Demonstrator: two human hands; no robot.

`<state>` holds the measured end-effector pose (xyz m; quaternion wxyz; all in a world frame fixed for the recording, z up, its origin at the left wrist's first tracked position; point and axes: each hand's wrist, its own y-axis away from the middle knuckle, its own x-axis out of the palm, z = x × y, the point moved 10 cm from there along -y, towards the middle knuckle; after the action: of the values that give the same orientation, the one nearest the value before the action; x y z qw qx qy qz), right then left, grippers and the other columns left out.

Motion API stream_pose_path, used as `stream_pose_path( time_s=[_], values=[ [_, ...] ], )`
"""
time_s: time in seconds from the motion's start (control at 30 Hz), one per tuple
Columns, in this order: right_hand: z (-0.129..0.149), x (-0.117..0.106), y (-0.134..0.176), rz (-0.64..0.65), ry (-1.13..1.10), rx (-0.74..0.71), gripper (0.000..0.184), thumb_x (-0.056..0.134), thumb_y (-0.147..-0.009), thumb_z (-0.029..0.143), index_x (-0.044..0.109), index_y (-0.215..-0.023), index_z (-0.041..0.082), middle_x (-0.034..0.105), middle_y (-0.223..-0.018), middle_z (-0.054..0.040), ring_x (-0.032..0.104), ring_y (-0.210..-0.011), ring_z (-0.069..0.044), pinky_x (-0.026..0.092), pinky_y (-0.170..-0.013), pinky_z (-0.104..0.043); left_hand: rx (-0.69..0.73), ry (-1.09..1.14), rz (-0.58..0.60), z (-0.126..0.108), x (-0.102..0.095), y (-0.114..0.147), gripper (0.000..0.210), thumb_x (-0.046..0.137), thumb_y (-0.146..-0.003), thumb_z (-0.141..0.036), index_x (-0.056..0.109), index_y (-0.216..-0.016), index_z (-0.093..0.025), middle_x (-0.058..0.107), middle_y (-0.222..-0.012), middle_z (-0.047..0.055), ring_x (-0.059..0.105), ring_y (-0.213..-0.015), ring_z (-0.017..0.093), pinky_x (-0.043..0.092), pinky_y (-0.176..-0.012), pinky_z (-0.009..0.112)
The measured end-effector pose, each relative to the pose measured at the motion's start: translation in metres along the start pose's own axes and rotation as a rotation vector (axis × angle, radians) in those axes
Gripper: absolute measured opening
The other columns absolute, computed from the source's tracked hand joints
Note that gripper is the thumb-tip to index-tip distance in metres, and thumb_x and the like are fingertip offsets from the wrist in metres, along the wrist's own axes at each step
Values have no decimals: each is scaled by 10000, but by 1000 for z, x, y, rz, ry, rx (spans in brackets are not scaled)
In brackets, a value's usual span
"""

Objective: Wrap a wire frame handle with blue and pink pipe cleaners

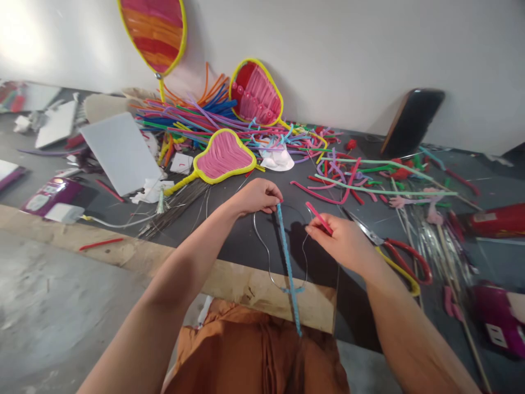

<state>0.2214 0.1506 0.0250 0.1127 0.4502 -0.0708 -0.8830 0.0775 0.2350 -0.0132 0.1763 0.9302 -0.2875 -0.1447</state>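
Note:
My left hand (262, 196) is closed, fingertips pinched at the top end of a light-blue pipe cleaner (288, 257). That strip runs down past the table edge, over my lap. A thin bent wire frame (268, 254) curves out on both sides of it, with a short blue wrap where they cross near the bottom. Closed around a short pink pipe cleaner (315, 212), my right hand (338, 235) also sits at the right side of the wire frame; whether it grips the wire too I cannot tell.
Red-handled scissors (404, 257) lie beside my right forearm. A pink fan shape with yellow edging (225, 157) lies ahead, backed by heaped colourful pipe cleaners (184, 117). A phone (412, 123) leans on the wall. Loose wires (178, 208) lie left, near a white card (121, 150).

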Motion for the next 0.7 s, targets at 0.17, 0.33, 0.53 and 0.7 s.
stream_pose_path(
  time_s=[0.17, 0.33, 0.53, 0.7],
  values=[
    [12, 32, 19, 369, -60, -41, 212, 530, -801, 396, 611, -715, 220, 553, -550, 46, 477, -515, -107, 316, -503, -216, 0, -21, -29, 1, 0, -2, 78, 575, -736, -84, 627, -790, -105, 637, -650, 9, 608, -559, 72, 495, -527, 181],
    [26, 50, 35, 584, -17, -120, 109, 600, -736, 299, 648, -677, 220, 582, -552, 39, 495, -516, -104, 290, -491, -213, 3, -51, -43, -1, -1, -2, 79, 579, -740, -100, 632, -797, -108, 642, -650, 21, 619, -580, 89, 484, -499, 175],
    [39, 67, 48, 682, 115, -252, 102, 651, -698, 271, 641, -616, 211, 610, -561, 26, 526, -544, -112, 282, -500, -215, -1, -68, -77, 0, -1, -5, 88, 585, -726, -97, 643, -792, -101, 646, -626, 25, 622, -567, 97, 506, -517, 196],
    [46, 79, 49, 660, 162, -282, 107, 638, -726, 307, 669, -687, 212, 661, -646, -1, 567, -609, -135, 293, -514, -217, 33, -72, -77, -2, 1, -9, 93, 597, -697, -79, 651, -772, -95, 645, -610, 17, 617, -543, 87, 528, -556, 212]
  ],
)
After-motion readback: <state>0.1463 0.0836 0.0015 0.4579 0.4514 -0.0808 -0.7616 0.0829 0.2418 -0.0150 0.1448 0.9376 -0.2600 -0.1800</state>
